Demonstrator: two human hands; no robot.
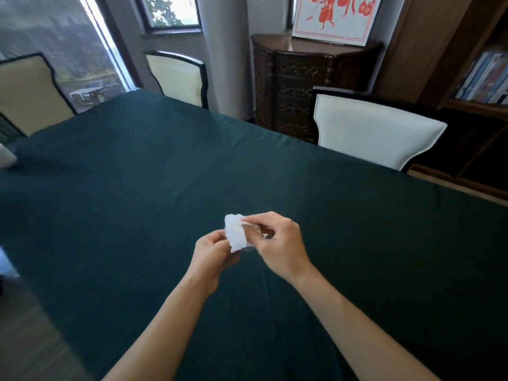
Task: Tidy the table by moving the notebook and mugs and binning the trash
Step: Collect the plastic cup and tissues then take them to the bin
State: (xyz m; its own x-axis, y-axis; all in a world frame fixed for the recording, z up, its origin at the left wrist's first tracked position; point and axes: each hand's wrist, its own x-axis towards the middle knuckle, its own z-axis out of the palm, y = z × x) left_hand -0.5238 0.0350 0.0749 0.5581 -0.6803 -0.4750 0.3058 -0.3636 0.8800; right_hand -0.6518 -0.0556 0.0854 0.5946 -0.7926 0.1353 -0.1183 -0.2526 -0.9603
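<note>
A small piece of crumpled white tissue [235,232] is held up over the middle of the table, which is covered by a dark green cloth [137,174]. My left hand [213,254] grips its lower left edge from below. My right hand [277,240] pinches its upper right corner between thumb and fingers. Both hands hover a little above the cloth. No notebook or mug shows in this view.
Cream chairs stand around the table: one at the far left [26,92], one at the far side [177,77], one at the right [376,130]. A dark carved cabinet [299,86] and a bookshelf [486,78] stand behind. A white object [5,158] peeks in at the left edge.
</note>
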